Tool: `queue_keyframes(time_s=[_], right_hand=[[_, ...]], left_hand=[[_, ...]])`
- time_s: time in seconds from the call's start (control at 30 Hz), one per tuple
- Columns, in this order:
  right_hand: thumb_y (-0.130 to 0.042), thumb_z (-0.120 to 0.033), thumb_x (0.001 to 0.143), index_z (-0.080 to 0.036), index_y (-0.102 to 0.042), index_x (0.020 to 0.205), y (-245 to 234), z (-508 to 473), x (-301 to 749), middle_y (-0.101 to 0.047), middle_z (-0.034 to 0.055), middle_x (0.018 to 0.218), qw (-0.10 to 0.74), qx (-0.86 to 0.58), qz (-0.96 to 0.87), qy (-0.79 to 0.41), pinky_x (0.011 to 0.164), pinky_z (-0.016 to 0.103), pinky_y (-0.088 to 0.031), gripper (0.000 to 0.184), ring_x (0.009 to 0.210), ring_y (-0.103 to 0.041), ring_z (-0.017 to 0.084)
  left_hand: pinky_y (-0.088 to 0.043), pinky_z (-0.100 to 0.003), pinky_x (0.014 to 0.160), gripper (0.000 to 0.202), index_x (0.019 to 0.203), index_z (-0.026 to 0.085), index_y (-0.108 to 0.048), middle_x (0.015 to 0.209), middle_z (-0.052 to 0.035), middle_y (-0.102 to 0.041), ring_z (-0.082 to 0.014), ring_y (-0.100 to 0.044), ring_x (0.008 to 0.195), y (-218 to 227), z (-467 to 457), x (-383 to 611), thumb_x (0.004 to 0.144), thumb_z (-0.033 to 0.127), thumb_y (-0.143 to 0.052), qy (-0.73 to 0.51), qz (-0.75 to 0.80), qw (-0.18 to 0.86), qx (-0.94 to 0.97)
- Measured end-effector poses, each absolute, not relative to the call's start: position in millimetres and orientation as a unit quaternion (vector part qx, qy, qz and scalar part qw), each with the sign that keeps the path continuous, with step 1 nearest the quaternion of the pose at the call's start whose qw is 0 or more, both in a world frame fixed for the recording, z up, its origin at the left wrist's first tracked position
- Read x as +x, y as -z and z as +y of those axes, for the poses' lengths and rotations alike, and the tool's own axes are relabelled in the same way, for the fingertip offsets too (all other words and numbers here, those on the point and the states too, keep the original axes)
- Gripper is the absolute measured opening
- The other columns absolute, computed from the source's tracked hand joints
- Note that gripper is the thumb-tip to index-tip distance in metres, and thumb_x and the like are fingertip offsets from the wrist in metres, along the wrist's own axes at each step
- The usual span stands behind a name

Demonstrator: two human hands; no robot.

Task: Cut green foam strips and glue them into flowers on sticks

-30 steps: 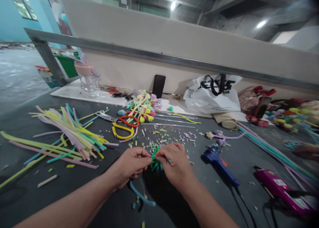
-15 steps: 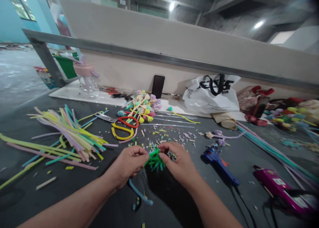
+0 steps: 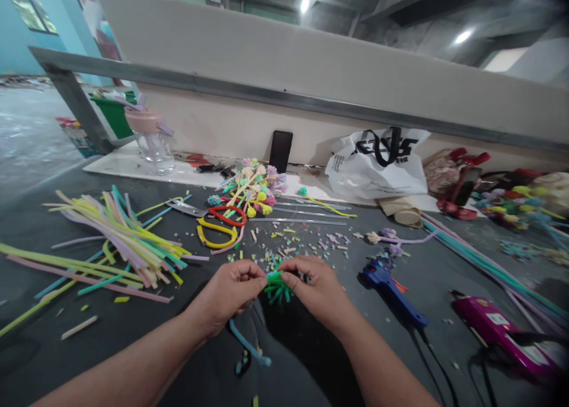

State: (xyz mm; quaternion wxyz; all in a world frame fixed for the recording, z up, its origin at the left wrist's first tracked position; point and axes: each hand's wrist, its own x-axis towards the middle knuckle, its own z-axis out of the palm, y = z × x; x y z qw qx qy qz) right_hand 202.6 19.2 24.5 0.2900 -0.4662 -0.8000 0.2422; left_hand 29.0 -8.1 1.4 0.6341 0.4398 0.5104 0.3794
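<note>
left hand (image 3: 235, 293) and right hand (image 3: 316, 291) seemingly pinch green strands (image 3: 278, 292).

Bright-green spiky fuzzy-stem cluster (image 3: 278, 289), navy-blue plastic glue gun (image 3: 393, 291) at its three o'clock, red-and-yellow-handled steel scissors (image 3: 205, 214) at ten o'clock

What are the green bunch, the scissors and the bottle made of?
Green bunch: matte, thin strands, perhaps fuzzy wire; too small to tell. Scissors: shiny, silvery blades, probably metal; red and yellow handles, likely plastic. Bottle: see-through, glossy, plastic or glass.
</note>
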Motion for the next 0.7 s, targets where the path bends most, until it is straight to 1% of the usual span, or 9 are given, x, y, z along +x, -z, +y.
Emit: queue_keyframes(time_s=[0.1,0.27,0.43,0.7], right_hand=[[-0.059,-0.019,0.074,-0.021,-0.066,0.073,-23.8,19.7,202.5,-0.068,-0.0005,0.072,0.280,-0.475,-0.790,-0.267,0.070,0.029,-0.040,0.008,0.071,-0.060,0.015],[-0.057,-0.019,0.074,-0.018,-0.065,0.072,-22.6,20.5,202.7,-0.065,-0.0003,0.068,0.284,-0.472,-0.761,-0.343,0.064,0.025,-0.043,0.008,0.067,-0.058,0.014],[-0.055,-0.023,0.075,-0.017,-0.062,0.072,-21.6,21.2,204.3,-0.060,-0.0011,0.067,0.285,-0.460,-0.743,-0.394,0.063,0.024,-0.042,0.010,0.065,-0.054,0.013],[-0.053,-0.023,0.077,-0.016,-0.058,0.071,-17.4,22.1,204.5,-0.055,-0.0014,0.065,0.285,-0.445,-0.748,-0.402,0.062,0.023,-0.040,0.011,0.064,-0.051,0.012]], left_hand=[[-0.018,-0.014,0.033,0.021,0.070,0.016,-0.054,0.048,0.0088,-0.037,-0.0033,-0.027,0.038,-1.1,-8.5,28.9,0.069,0.036,-0.060,-0.377,0.515,0.625,0.449],[-0.019,-0.014,0.033,0.022,0.072,0.016,-0.055,0.049,0.0084,-0.038,-0.0036,-0.028,0.039,0.2,-8.1,28.6,0.068,0.037,-0.061,-0.375,0.517,0.618,0.458],[-0.019,-0.014,0.034,0.020,0.072,0.016,-0.055,0.049,0.0085,-0.038,-0.0036,-0.028,0.039,1.1,-8.5,28.1,0.069,0.035,-0.060,-0.369,0.508,0.625,0.463],[-0.018,-0.014,0.034,0.019,0.073,0.016,-0.055,0.047,0.0091,-0.037,-0.0035,-0.027,0.038,2.4,-7.7,26.8,0.070,0.035,-0.059,-0.358,0.508,0.627,0.470]])
